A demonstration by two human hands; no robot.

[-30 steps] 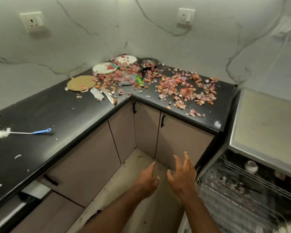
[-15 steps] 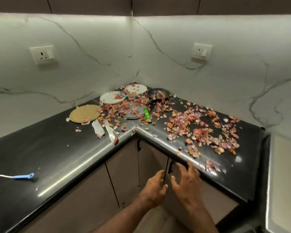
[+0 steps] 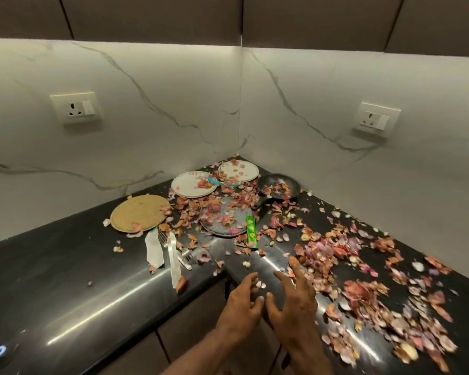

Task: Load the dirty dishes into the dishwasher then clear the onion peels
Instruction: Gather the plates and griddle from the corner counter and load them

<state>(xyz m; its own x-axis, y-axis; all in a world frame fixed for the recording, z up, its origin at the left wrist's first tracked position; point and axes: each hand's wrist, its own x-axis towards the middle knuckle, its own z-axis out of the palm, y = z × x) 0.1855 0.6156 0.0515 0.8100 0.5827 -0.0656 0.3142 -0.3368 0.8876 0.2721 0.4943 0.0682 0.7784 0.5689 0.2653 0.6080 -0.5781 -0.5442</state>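
My left hand [image 3: 241,301] and right hand [image 3: 293,296] hang loose and empty at the counter's [image 3: 65,288] inner corner; lifting plates [image 3: 194,184] carelessly could spill peels [image 3: 336,255] floorward.

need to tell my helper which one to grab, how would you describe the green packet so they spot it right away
Start at the inner corner of the black countertop, where onion peels are scattered. Just in front of the dark round plate lies the green packet, a narrow strip and the only bright green thing among the pinkish-brown peels.

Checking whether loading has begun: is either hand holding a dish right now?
No, the left hand and right hand hover empty at the counter's edge, fingers loosely spread.
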